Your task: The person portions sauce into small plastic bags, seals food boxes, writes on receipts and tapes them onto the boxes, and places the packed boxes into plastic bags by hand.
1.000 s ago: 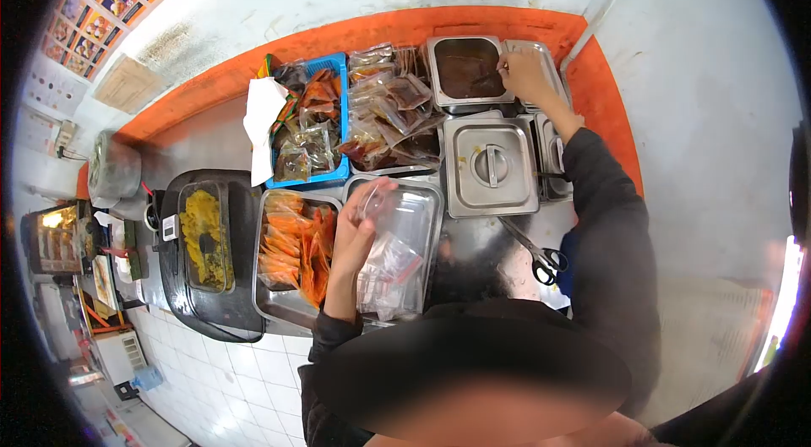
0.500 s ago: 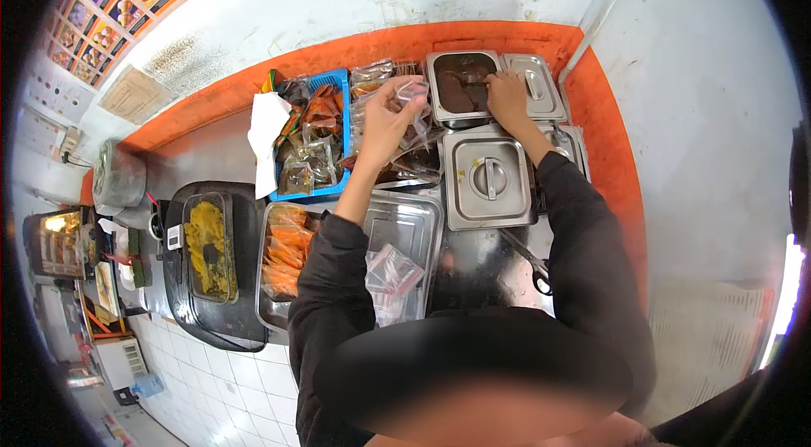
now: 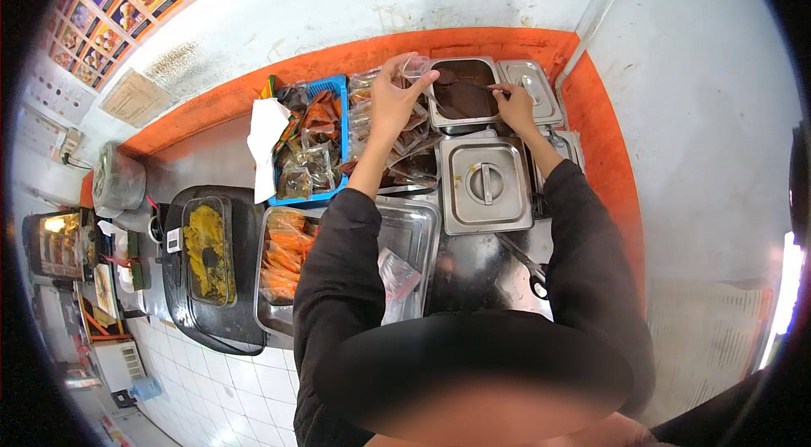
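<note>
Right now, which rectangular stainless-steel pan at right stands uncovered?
The pan holding dark brown contents, beside the right hand; the other clearly visible ones wear metal lids.

Near the top centre of the frame, the small bag point(image 3: 414, 67) is thin, glossy see-through plastic, and the open pan point(image 3: 466, 120) beside it smooth metal. Right of centre, the lid point(image 3: 487, 185) is metal with a soft sheen; below it, the tabletop point(image 3: 469, 278) is shinier metal. Left of centre, the basket point(image 3: 344, 92) is plastic, the sheet point(image 3: 265, 134) matt and paper-like. The sleeves point(image 3: 338, 253) at lower centre are matt cloth.
</note>
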